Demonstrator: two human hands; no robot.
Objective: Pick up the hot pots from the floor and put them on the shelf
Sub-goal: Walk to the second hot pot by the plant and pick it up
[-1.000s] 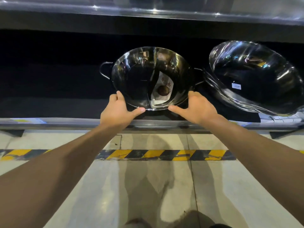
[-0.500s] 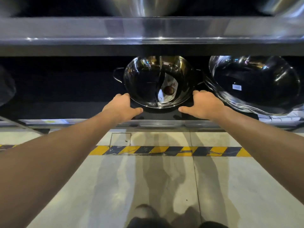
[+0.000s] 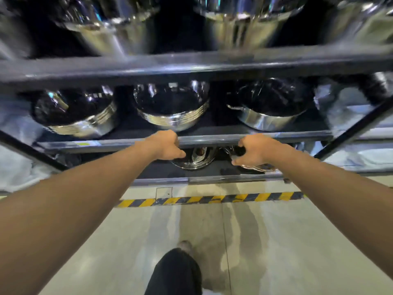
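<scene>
A shiny divided hot pot (image 3: pixel 196 159) sits on the dark bottom shelf (image 3: pixel 204 178), mostly hidden under the shelf board above. My left hand (image 3: pixel 167 145) hovers at its left edge with the fingers curled in and the thumb pointing right. My right hand (image 3: pixel 252 151) is a little to the right of the pot, fingers curled too, in front of a second stack of pots (image 3: pixel 253 167). Neither hand visibly holds anything.
The middle shelf (image 3: pixel 212 139) carries stacks of steel pots (image 3: pixel 172 109), and bigger pots (image 3: pixel 119 33) stand on the top level. A black diagonal brace (image 3: pixel 353 128) crosses at the right. Yellow-black tape (image 3: pixel 212 199) marks the grey floor. My leg (image 3: pixel 174 271) shows below.
The view has risen and pulled back, bringing the upper shelves into sight. Both hands have come off the pot's rim and curled, and the pot stays on the bottom shelf.
</scene>
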